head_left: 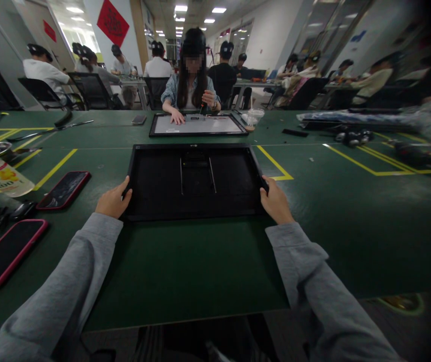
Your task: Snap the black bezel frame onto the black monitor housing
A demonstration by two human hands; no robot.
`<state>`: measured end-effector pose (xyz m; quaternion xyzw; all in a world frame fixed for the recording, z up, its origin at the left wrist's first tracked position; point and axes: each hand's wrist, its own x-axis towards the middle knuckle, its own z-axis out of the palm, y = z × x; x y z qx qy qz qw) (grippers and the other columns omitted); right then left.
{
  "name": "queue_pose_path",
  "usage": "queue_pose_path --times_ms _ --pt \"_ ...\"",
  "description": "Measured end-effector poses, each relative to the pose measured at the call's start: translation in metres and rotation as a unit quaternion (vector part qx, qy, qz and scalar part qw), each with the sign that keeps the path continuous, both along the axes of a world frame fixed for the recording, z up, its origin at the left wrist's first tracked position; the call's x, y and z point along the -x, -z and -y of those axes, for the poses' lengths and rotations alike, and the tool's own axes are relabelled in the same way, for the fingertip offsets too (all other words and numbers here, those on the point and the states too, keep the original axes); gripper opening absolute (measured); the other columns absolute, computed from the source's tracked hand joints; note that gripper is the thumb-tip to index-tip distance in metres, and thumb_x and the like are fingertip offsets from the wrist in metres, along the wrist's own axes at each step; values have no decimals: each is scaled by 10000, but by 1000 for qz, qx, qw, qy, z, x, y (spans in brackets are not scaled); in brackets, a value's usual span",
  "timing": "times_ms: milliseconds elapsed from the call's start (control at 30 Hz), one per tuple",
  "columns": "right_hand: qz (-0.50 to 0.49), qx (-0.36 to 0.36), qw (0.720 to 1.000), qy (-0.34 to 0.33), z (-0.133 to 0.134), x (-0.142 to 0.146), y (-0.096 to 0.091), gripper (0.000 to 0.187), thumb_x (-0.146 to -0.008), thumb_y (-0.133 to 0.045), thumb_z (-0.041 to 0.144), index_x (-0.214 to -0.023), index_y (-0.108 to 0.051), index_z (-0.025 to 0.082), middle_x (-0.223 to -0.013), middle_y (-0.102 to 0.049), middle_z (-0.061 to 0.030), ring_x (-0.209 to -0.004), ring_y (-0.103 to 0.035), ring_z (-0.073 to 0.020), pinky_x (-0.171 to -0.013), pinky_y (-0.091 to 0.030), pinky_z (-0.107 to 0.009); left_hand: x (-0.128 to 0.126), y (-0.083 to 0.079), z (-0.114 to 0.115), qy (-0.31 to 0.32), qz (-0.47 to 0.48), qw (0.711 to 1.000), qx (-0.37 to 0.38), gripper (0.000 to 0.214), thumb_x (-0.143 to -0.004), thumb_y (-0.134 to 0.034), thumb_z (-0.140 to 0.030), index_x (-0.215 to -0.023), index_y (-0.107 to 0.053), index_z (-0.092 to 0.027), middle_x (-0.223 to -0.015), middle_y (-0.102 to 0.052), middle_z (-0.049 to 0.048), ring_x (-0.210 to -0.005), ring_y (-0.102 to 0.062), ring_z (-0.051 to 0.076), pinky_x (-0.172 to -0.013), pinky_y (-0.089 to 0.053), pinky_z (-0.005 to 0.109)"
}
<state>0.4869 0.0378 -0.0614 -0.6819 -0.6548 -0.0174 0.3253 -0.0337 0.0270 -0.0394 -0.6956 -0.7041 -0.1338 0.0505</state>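
Note:
A black LG monitor housing [155, 181] is in front of me on the green table, its hollow inside facing up. The small logo is on the far rim, and a metal U-shaped bracket [213, 176] shows in the middle. My left hand [114, 198] grips the left edge, thumb on the rim and fingers mostly hidden at the side. At the right edge, my right hand [276, 201] has the same hold. Whether the near side touches the table, I cannot tell.
Opposite, a person [194, 75] holds a screwdriver over a monitor panel [215, 125]. At left are two red-cased phones [64, 190] and a clear bottle [4, 176]. A drink cup [253, 118] stands beyond the housing. Dark parts [354, 137] lie at right.

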Motion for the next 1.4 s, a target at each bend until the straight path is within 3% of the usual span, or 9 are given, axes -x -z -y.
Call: queue_pose_path --times_ms 333,600,767,900,1000,1100,1233,1400 --pt "-8 11 1000 -7 2 0 -1 531 -906 -411 234 -1422 -436 112 -1341 -570 -190 -1227 -545 -321 -1004 -450 -501 7 11 -7 3 60 998 -31 637 -904 -438 -477 -1482 -369 -216 -1157 -697 84 -959 -689 226 -872 -511 359" --pt "1 15 1000 -9 5 3 -3 537 -919 -371 233 -1441 -421 115 -1358 -561 -193 -1203 -564 -331 -978 -463 -517 1 6 -2 -8 40 998 -51 594 -921 -401 -426 -1482 -369 -234 -1163 -696 92 -976 -681 245 -861 -508 382" --pt "28 16 999 17 6 2 -8 563 -935 -356 278 -1481 -397 144 -1227 -648 -180 -1066 -635 -331 -897 -496 -506 -2 1 -1 -7 49 991 -122 631 -917 -405 -411 -1502 -323 -190 -1172 -690 121 -1048 -656 258 -943 -469 418" --pt "11 -91 995 40 8 4 -23 579 -955 -323 285 -1521 -314 168 -1269 -629 -149 -1129 -608 -305 -952 -471 -488 -4 -4 2 25 92 967 -238 643 -919 -412 -373 -1507 -299 -139 -1273 -636 146 -1178 -593 238 -1080 -369 422" --pt "-17 -213 976 30 13 8 -33 579 -980 -274 290 -1541 -230 157 -1350 -567 -151 -1252 -532 -274 -1046 -413 -481 -5 -10 9 44 108 940 -321 655 -931 -410 -355 -1525 -239 -141 -1343 -588 144 -1243 -549 242 -1101 -341 437" --pt "-37 -280 959 29 18 12 -38 574 -993 -250 320 -1546 -188 178 -1395 -512 -163 -1266 -524 -269 -1063 -399 -497 -5 -14 14 66 98 925 -362 657 -937 -411 -353 -1530 -219 -146 -1400 -538 147 -1266 -531 245 -1099 -338 445" --pt "-42 -276 960 28 17 11 -36 560 -992 -257 339 -1530 -236 184 -1353 -549 -161 -1269 -518 -283 -1061 -392 -533 -5 -13 13 88 69 928 -354 658 -936 -422 -340 -1534 -211 -167 -1389 -553 127 -1242 -552 227 -1087 -355 426" --pt "-38 -198 979 18 10 7 -28 542 -964 -319 297 -1491 -333 171 -1320 -596 -145 -1233 -547 -268 -1050 -409 -502 -4 -5 5 73 57 955 -281 612 -936 -399 -358 -1503 -311 -146 -1331 -598 147 -1202 -580 239 -1102 -330 436"
